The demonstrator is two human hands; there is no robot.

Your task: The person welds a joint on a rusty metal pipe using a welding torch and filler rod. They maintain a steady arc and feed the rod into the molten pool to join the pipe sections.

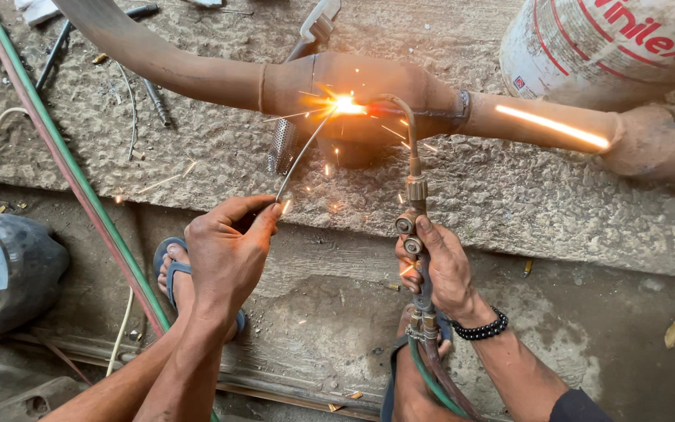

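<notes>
A rusty brown exhaust pipe [220, 78] with a swollen muffler section [361, 90] is laid across a rough concrete slab [509, 195], well back from the slab's near edge. A white-hot spot [345, 104] is seen on the front of the swollen section, and sparks are thrown out around it. The spot is met by two things held from below: a thin, straight filler rod [302, 152] and the curved brass-coloured tip of a gas torch [414, 180].

The rod is pinched at its lower end by the left hand [224, 250], the grip closed narrowly on it between thumb and fingers just in front of the slab's near edge. The torch body, with its round valve knobs, is wrapped by the right hand [447, 270], the grip closed on the handle with the thumb laid near the knobs. A black bead bracelet [480, 328] is worn at that wrist. A green and a red hose [435, 375] are run down from the torch's base.

A perforated metal piece [280, 146] is stood on the slab under the pipe. A white drum [603, 47] is set at the slab's far right, touching the pipe. A long green and red hose pair [72, 172] is stretched diagonally across the left. A foot in a blue sandal [172, 273] is planted on the floor below the slab.
</notes>
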